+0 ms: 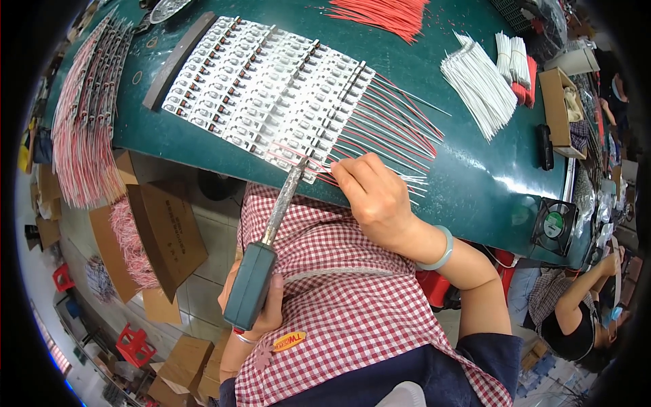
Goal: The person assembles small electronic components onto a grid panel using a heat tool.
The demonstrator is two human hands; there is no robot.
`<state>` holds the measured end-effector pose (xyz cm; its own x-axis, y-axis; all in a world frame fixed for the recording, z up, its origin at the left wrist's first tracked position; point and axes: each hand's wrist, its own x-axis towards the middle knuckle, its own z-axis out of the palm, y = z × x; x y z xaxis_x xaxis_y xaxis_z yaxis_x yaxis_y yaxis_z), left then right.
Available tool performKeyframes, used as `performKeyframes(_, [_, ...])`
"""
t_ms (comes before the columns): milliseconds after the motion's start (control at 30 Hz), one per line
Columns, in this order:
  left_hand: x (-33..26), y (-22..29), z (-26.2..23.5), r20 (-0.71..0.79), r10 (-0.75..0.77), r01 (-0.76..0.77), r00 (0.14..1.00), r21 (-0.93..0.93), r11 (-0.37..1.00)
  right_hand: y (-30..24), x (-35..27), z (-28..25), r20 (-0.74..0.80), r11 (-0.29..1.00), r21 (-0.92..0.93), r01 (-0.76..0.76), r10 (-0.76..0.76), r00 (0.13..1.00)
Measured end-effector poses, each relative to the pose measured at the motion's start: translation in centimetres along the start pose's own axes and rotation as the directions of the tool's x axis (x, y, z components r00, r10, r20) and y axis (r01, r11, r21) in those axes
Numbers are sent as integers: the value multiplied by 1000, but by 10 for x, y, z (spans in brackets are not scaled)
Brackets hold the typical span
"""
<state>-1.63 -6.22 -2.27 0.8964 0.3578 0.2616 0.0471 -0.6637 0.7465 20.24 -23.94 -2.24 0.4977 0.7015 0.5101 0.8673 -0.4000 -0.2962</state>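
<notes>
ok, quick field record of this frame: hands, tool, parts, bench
left hand: holds soldering iron by its teal handle
iron tip: at near edge of white component rows
right hand: fingers on red and white wires by the rows
bench: green, with loose white wire bundle, red wire bundle, small fan

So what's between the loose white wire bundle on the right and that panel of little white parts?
In the head view, red and white leads fan from the panel across bare green table toward the white wire bundle.
</notes>
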Motion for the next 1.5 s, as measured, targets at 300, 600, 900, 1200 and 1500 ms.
performKeyframes(300, [-14,-9,0,-46,-47,46,998,-14,999,-6,-4,-11,-162,995,35,90,-83,983])
performKeyframes(600, [-18,-11,3,-63,-67,68,996,4,998,-25,4,-55,-190,987,76,144,-127,974])
performKeyframes(900, [-14,-10,7,-18,-32,32,999,-5,999,-13,-13,4,-95,997,62,-45,50,994])
performKeyframes(1200, [12,7,7,55,-3,6,998,-61,998,-13,-8,5,-61,996,56,-75,79,995])
performKeyframes(1500, [22,11,12,17,56,-54,998,-78,995,-9,-9,5,-48,998,25,-56,57,997])
